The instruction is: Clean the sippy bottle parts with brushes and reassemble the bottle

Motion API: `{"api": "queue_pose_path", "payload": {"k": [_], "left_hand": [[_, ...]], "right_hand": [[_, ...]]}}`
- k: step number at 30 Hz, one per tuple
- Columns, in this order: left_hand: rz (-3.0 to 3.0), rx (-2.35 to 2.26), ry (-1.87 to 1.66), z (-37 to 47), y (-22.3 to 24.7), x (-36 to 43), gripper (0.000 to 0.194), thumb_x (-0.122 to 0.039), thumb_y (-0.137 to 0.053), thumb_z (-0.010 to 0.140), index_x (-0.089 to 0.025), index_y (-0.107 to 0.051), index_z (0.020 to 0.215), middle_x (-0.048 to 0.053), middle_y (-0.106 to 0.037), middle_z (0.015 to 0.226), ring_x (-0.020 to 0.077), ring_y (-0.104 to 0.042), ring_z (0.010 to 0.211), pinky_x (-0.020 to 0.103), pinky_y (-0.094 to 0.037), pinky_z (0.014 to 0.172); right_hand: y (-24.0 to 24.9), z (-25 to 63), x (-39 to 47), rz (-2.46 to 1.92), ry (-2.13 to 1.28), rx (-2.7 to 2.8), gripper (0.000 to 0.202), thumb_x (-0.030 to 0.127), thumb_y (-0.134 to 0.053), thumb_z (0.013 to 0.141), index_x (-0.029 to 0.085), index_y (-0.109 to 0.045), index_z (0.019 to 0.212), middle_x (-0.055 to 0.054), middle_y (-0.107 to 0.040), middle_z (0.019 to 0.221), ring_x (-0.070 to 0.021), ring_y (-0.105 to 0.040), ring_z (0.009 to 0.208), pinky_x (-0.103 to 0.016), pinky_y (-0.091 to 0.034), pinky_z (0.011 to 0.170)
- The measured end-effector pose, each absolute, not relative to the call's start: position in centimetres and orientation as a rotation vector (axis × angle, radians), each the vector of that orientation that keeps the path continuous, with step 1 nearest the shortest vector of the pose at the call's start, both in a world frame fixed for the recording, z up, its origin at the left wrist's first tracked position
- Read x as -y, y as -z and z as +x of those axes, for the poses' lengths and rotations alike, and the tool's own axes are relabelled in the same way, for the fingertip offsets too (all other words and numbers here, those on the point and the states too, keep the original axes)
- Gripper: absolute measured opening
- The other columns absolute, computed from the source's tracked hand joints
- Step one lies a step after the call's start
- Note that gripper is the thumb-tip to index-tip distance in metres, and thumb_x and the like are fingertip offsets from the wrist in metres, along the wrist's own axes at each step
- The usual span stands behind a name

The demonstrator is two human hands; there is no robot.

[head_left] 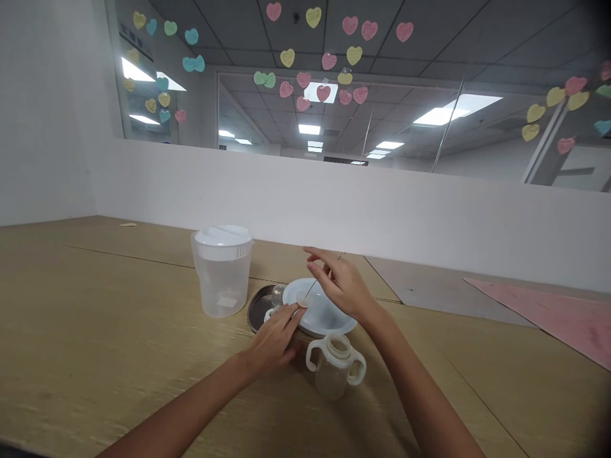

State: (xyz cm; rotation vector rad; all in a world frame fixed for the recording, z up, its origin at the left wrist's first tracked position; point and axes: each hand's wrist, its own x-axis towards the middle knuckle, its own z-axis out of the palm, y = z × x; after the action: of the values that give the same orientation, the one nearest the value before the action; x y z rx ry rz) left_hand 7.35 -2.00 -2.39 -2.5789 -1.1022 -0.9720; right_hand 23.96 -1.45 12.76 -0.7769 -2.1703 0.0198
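Observation:
My left hand (274,340) pinches a small round translucent piece (302,299) at its fingertips, just above a white bowl (329,318). My right hand (340,284) hovers over the same bowl and holds a thin wire-like brush (321,278) whose lower end meets the small piece. A clear two-handled baby cup (335,365) without a lid stands in front of the bowl, between my forearms. A dark round plate (258,307) lies partly under the bowl's left side, with a small clear part (277,294) on it.
A clear plastic pitcher (222,270) with a white lid stands left of the bowl on the wooden table (95,331). A low white partition (382,210) runs behind. A pink sheet (558,318) lies at the right. Paper hearts dot the glass above.

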Motion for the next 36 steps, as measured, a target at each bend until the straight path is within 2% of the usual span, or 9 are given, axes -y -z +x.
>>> {"api": "queue_pose_path", "payload": {"k": [4, 9, 13, 16, 21, 27, 33, 36], "left_hand": [[-2.563, 1.109, 0.983, 7.4, 2.7, 1.8, 0.066, -0.015, -0.05, 0.073, -0.014, -0.024, 0.134, 0.015, -0.035, 0.132, 0.0274, -0.034, 0.122, 0.047, -0.032, 0.101], [-2.571, 1.104, 0.969, 7.4, 2.6, 1.9, 0.069, -0.013, -0.05, 0.072, -0.015, -0.022, 0.135, 0.015, -0.036, 0.132, 0.0282, -0.034, 0.121, 0.048, -0.033, 0.1], [-2.563, 1.099, 0.965, 7.5, 2.4, 2.0, 0.067, -0.014, -0.048, 0.074, -0.014, -0.021, 0.136, 0.015, -0.036, 0.132, 0.0282, -0.034, 0.122, 0.048, -0.033, 0.099], [-2.549, 1.089, 0.961, 7.5, 2.4, 2.0, 0.065, -0.015, -0.048, 0.075, -0.014, -0.023, 0.135, 0.015, -0.036, 0.132, 0.0283, -0.034, 0.122, 0.047, -0.033, 0.1], [-2.56, 1.089, 0.938, 7.5, 2.3, 2.1, 0.064, -0.015, -0.048, 0.075, -0.013, -0.023, 0.134, 0.015, -0.034, 0.133, 0.028, -0.033, 0.122, 0.047, -0.032, 0.101], [-2.562, 1.078, 0.916, 7.6, 2.3, 2.1, 0.067, -0.013, -0.048, 0.072, -0.011, -0.023, 0.134, 0.016, -0.034, 0.133, 0.0285, -0.032, 0.123, 0.047, -0.031, 0.102], [-2.563, 1.059, 0.884, 7.7, 2.5, 2.1, 0.067, -0.014, -0.049, 0.07, -0.009, -0.025, 0.132, 0.018, -0.034, 0.132, 0.0295, -0.032, 0.123, 0.047, -0.031, 0.101], [-2.558, 1.055, 0.881, 7.7, 2.7, 2.1, 0.067, -0.014, -0.048, 0.07, -0.01, -0.024, 0.133, 0.018, -0.034, 0.133, 0.029, -0.031, 0.124, 0.047, -0.032, 0.1]], "right_hand": [[-13.5, 24.4, 2.2, -0.73, 0.032, 2.052, 0.033, 0.035, -0.04, 0.089, 0.019, -0.055, 0.113, -0.003, -0.063, 0.083, -0.0085, -0.047, 0.052, -0.023, -0.04, 0.06], [-13.5, 24.4, 2.3, -0.705, 0.122, 1.985, 0.034, 0.035, -0.034, 0.09, 0.018, -0.063, 0.099, -0.003, -0.062, 0.071, -0.0114, -0.053, 0.059, -0.022, -0.039, 0.059], [-13.1, 24.2, 2.0, -0.764, 0.194, 2.077, 0.041, 0.035, -0.03, 0.091, 0.017, -0.066, 0.081, 0.0, -0.054, 0.053, -0.0097, -0.049, 0.048, -0.021, -0.034, 0.052], [-12.8, 24.1, 1.7, -0.784, 0.251, 2.11, 0.044, 0.036, -0.03, 0.092, 0.017, -0.065, 0.074, 0.0, -0.052, 0.049, -0.0098, -0.048, 0.046, -0.022, -0.032, 0.051], [-12.5, 24.0, 1.2, -0.77, 0.219, 2.158, 0.042, 0.036, -0.03, 0.092, 0.017, -0.065, 0.08, -0.002, -0.058, 0.057, -0.0117, -0.053, 0.052, -0.023, -0.034, 0.055], [-12.0, 23.9, 0.7, -0.836, 0.134, 2.212, 0.035, 0.033, -0.029, 0.093, 0.019, -0.061, 0.094, 0.0, -0.06, 0.06, -0.0094, -0.048, 0.043, -0.022, -0.035, 0.052], [-11.4, 23.6, 0.1, -0.915, 0.355, 2.263, 0.035, 0.032, -0.03, 0.094, 0.017, -0.062, 0.095, 0.001, -0.057, 0.051, -0.0104, -0.049, 0.042, -0.022, -0.031, 0.049], [-11.0, 23.5, -0.3, -0.966, 0.466, 2.29, 0.034, 0.032, -0.032, 0.094, 0.017, -0.062, 0.094, -0.001, -0.061, 0.058, -0.0107, -0.052, 0.046, -0.022, -0.03, 0.049]]}}
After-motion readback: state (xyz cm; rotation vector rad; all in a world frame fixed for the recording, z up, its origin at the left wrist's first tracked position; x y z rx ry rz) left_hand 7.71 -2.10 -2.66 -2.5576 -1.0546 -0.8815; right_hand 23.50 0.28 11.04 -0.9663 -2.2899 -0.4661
